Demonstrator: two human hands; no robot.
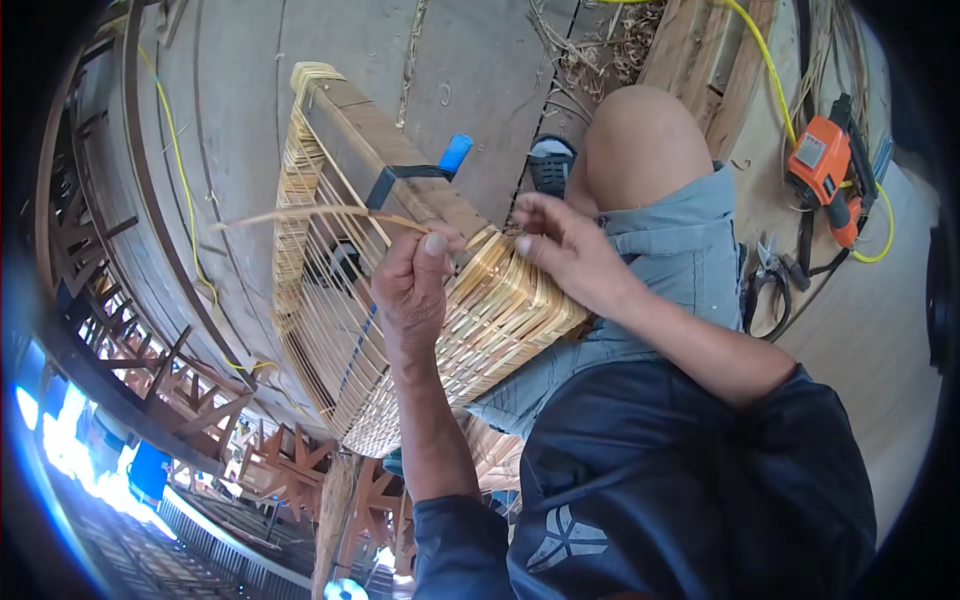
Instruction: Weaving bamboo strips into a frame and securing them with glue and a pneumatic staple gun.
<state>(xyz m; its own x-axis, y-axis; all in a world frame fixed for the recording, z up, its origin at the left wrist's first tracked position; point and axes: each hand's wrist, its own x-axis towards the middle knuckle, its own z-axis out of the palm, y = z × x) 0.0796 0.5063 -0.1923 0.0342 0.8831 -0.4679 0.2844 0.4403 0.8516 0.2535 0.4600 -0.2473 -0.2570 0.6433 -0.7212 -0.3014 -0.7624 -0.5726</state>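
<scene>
Head view, the only one on my feed. Left hand [412, 285]: thumb and fingertips pinch a thin strip [300, 212], its loose end trailing off to the hand's left. Right hand [575, 252]: fingers loosely curled at the woven corner, just right of the left hand; I cannot tell whether it grips anything. The wooden frame [355, 122] sits beneath and beyond the left hand, near end against the lap, a clamp [415, 171] on its bar.

Progress, my estimate: partly done. Close weave [500, 325] covers the end below both hands, and wrapping [292, 240] binds the far edge. Left of the left hand, long strands [335, 300] run without crossing pieces that I can make out; I judge that stretch unfilled.
</scene>
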